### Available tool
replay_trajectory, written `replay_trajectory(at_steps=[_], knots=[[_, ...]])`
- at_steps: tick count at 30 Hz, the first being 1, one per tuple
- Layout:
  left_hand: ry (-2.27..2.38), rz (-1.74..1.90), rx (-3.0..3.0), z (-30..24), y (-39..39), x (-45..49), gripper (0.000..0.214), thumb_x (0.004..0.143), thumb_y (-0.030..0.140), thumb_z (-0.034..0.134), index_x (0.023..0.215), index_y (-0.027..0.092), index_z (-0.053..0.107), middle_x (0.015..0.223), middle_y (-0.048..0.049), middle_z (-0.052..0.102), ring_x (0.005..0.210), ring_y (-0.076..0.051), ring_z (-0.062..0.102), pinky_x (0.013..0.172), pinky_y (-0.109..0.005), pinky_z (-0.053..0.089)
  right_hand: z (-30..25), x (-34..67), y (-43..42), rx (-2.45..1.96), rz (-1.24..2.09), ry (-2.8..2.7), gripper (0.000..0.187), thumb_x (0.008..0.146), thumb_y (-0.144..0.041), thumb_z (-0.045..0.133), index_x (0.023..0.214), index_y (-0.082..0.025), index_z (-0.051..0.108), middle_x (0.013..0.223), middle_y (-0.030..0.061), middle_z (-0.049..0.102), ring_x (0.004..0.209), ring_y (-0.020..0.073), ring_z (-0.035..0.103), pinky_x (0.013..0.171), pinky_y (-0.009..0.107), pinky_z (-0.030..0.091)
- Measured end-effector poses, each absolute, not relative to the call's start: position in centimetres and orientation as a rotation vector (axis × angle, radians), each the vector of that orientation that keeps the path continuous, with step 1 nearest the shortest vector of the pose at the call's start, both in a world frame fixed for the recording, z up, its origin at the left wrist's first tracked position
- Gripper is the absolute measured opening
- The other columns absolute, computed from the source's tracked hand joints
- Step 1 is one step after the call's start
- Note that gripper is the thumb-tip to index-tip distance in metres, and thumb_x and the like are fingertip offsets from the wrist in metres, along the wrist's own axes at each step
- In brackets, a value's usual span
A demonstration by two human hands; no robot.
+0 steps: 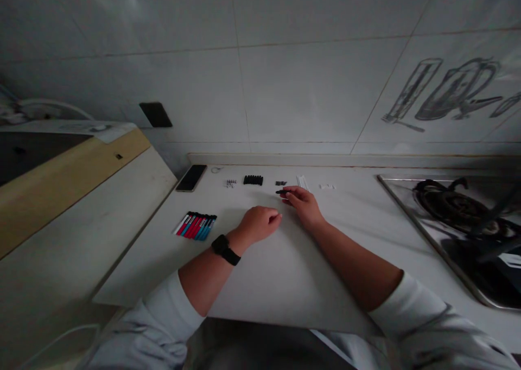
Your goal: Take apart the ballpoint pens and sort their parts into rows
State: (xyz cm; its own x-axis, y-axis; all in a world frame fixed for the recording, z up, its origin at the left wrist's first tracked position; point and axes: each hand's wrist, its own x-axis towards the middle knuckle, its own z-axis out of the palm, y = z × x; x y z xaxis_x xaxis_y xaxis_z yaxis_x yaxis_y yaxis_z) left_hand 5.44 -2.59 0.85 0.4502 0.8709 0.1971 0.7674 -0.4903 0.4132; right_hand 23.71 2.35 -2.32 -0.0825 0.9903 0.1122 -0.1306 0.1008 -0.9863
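My right hand pinches a small black pen part between thumb and fingertips, just in front of a cluster of small dark pieces. Beside it, at its left, my left hand is curled closed on the counter; what it holds, if anything, is hidden. A row of short black tubes lies beyond the left hand, with small silvery metal parts to their left. Thin white rods lie partly behind my right hand. Farther right are tiny whitish pieces.
Several red, blue and white pen-like barrels with black ends lie side by side at the left of the white counter. A phone and a small ring are at the back left. A gas stove borders the right side.
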Motion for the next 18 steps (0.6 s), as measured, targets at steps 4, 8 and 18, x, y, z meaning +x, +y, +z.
replay_trajectory(at_steps=[4, 8, 18], knots=[[1.261, 0.574, 2.407, 0.0, -1.8, 4.8, 0.044, 0.098, 0.041, 0.049, 0.06, 0.019, 0.05, 0.06, -0.0005, 0.056, 0.058, -0.014, 0.042, 0.06, -0.031, 0.022, -1.3, 24.8, 2.6, -1.034, 1.101, -1.215, 0.034, 0.08, -0.043, 0.07, 0.106, -0.021, 0.068, 0.104, 0.0078, 0.073, 0.098, 0.0202, 0.07, 0.093, 0.041, 0.057], [1.223, 0.602, 2.375, -0.1, -1.6, 4.5, 0.045, 0.099, 0.043, 0.048, 0.061, 0.019, 0.05, 0.06, -0.0001, 0.055, 0.058, -0.014, 0.042, 0.059, -0.031, 0.022, -0.4, 25.9, 3.9, -1.093, 0.892, -1.347, 0.033, 0.085, -0.043, 0.064, 0.11, -0.022, 0.07, 0.102, 0.0069, 0.071, 0.095, 0.0201, 0.068, 0.089, 0.04, 0.057], [1.25, 0.496, 2.468, -0.4, -1.8, 4.7, 0.039, 0.096, 0.044, 0.054, 0.065, 0.021, 0.06, 0.067, -0.004, 0.065, 0.061, -0.018, 0.054, 0.058, -0.033, 0.025, 1.3, 23.4, 12.0, -1.436, 0.508, -1.99, 0.027, 0.089, -0.025, 0.055, 0.108, -0.022, 0.074, 0.087, 0.0046, 0.074, 0.078, 0.0194, 0.066, 0.078, 0.034, 0.052]])
